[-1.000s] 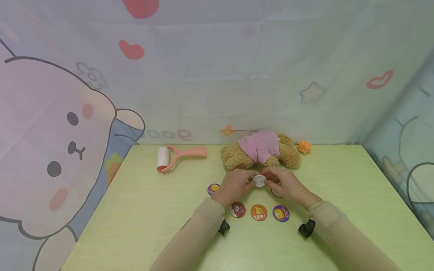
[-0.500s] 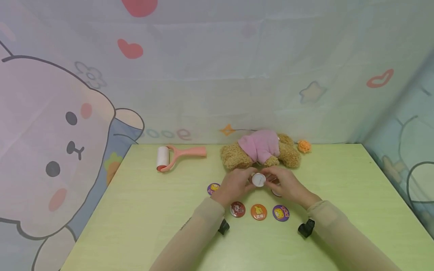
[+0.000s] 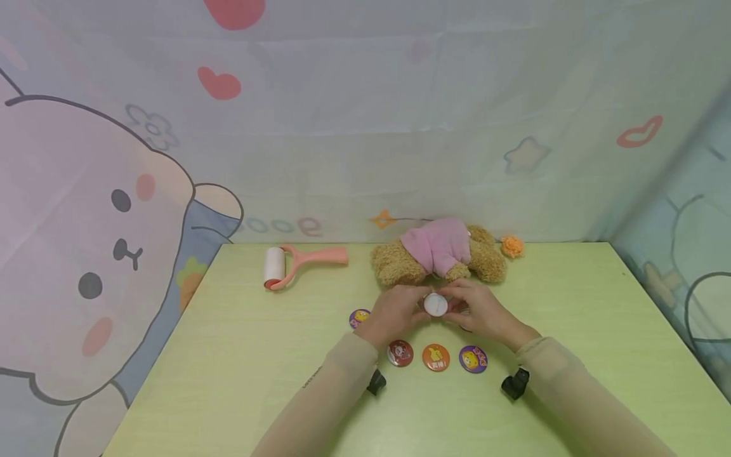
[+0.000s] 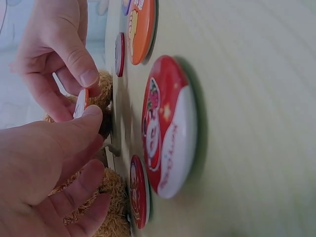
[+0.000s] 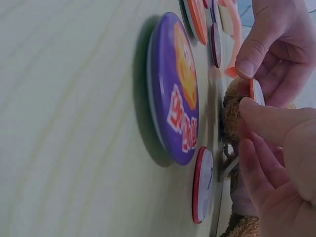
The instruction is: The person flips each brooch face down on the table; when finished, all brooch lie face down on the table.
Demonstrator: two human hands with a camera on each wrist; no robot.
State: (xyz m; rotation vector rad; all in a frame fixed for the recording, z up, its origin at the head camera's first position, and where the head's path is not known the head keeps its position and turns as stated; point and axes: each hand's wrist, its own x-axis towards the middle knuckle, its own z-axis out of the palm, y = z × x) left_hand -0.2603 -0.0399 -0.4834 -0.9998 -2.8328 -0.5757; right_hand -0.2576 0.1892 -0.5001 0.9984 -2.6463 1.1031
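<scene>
Both hands meet over the table and pinch one round pin badge [image 3: 436, 304] between them. Its white back faces up in the head view, and an orange edge [image 5: 252, 90] shows in the right wrist view. My left hand [image 3: 394, 312] holds it by its left rim, thumb and fingers bent. On the opposite rim is my right hand [image 3: 481, 310], thumb nearest the badge. In front lie a red badge [image 3: 400, 353], an orange badge [image 3: 436, 358] and a purple badge [image 3: 473, 360]. A red-rimmed badge [image 5: 203, 185] lies white side up below the right hand, mostly hidden in the head view.
Just behind the hands lies a plush bear in a pink top [image 3: 438, 246]. A lint roller [image 3: 311, 258] rests at the back left, and a small orange fuzzy piece [image 3: 512, 247] at the back edge. Another purple badge [image 3: 359, 317] is partly covered by the left hand.
The held badge has tilted slightly so that its white back faces the head camera more fully. Both hands stay almost in place, and the badges on the table have not moved.
</scene>
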